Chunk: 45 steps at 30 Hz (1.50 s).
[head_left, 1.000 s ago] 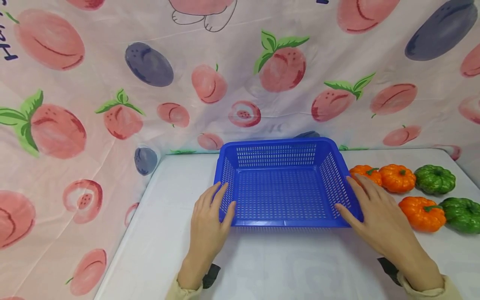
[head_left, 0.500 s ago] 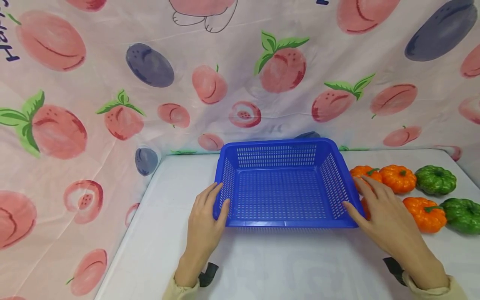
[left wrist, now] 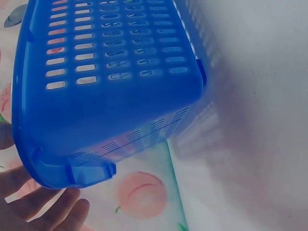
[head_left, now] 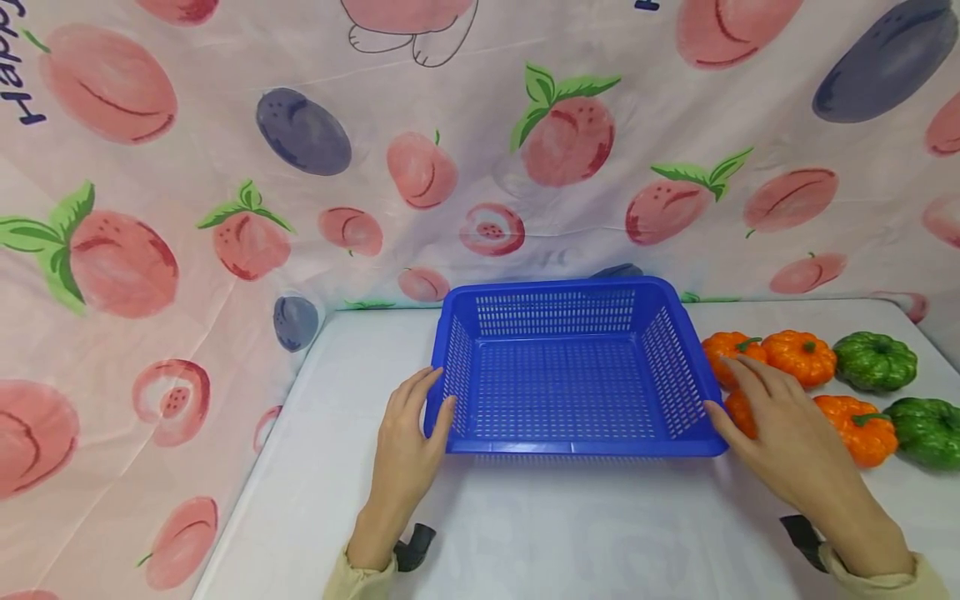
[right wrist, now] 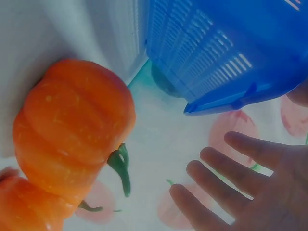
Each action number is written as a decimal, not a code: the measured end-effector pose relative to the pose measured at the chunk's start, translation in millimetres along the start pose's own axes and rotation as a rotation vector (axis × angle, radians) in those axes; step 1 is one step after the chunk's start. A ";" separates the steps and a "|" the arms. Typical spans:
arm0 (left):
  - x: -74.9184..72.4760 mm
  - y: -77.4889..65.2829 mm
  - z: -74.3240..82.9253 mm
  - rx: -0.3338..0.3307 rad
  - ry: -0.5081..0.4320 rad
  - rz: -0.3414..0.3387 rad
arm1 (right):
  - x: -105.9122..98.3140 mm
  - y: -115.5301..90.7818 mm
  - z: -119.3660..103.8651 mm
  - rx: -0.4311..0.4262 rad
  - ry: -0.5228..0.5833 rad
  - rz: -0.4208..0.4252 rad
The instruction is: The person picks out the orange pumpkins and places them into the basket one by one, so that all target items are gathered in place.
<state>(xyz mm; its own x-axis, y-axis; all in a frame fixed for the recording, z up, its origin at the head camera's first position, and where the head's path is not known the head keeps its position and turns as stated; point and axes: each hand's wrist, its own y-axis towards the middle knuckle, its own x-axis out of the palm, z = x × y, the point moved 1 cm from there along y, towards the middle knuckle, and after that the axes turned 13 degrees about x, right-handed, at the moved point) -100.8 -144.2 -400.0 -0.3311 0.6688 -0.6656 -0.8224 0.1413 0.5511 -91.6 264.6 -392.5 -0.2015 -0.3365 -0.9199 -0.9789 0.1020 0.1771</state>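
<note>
A blue plastic basket [head_left: 562,447] with slotted sides sits on the white table, nothing inside it. At its left rim is my left hand [head_left: 408,442], fingers and thumb loosely spread. In the left wrist view its fingertips [left wrist: 72,195] lie at the rim near a corner; whether they touch cannot be told. My right hand [head_left: 791,437] is at the right rim, its thumb tip close to the front right corner. The right wrist view shows its fingers [right wrist: 221,178] straight, spread and apart from the basket wall [right wrist: 202,53], partly covering an orange pumpkin [head_left: 741,412].
Right of the basket stand several small orange pumpkins [head_left: 798,357] and two green ones, one behind [head_left: 875,361] and one in front [head_left: 926,433]. A fruit-print cloth [head_left: 480,167] hangs behind and to the left of the table [head_left: 570,533].
My right hand has moved right, away from the basket's rim, uncovering more of the corner. My left hand has shifted slightly left, its thumb drawing back from inside the basket. The basket stays put.
</note>
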 end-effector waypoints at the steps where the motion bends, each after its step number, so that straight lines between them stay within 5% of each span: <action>1: 0.2 0.0 -0.3 -0.002 -0.005 0.002 | 0.0 0.2 1.2 -0.002 0.002 0.000; 45: 8.2 0.3 -22.0 -0.151 -0.246 0.023 | 13.6 11.4 53.0 0.074 -0.036 -0.147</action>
<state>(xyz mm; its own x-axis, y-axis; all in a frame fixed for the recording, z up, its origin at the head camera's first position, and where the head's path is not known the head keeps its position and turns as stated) -113.9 -154.8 -416.4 -0.2437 0.8300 -0.5017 -0.8816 0.0260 0.4712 -103.8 310.8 -421.5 -0.0531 -0.3191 -0.9462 -0.9923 0.1230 0.0142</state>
